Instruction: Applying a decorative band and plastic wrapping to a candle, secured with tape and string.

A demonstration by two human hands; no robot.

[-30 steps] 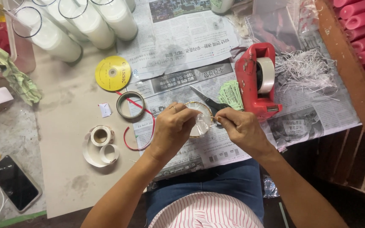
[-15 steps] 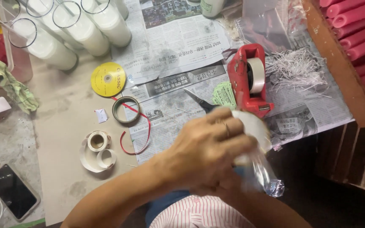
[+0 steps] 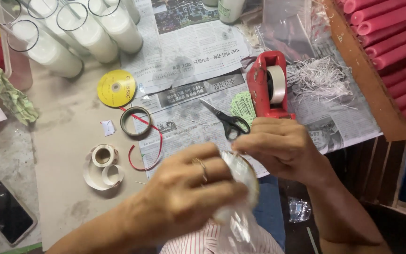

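— What is held, and where?

— A clear plastic-wrapped round object [image 3: 240, 188] is gripped just past the bench's near edge, above a striped lap. The left hand [image 3: 189, 197] is wrapped over it from the left with the fingers curled tight; a ring is worn on one finger. The right hand [image 3: 283, 146] is pressed against its upper right side, fingers bent closed on the wrap. What lies inside the wrap cannot be told.

— What is found nearest?

— Black-handled scissors [image 3: 226, 120] are laid on newspaper [image 3: 189, 51] just beyond the hands, and a red tape dispenser [image 3: 271, 84] stands beside them to the right. Shredded white paper [image 3: 320, 77] is heaped farther right.

— And toward the left edge?

— A ring of tape [image 3: 135, 121] with a red ribbon [image 3: 149, 141] across it is seen, then white tape rolls [image 3: 103, 162] near the front. A yellow disc [image 3: 116, 88] is set farther back. Glass jars of white wax [image 3: 71, 37] are lined along the far left corner. A dark phone [image 3: 5, 211] is placed at the near left corner.
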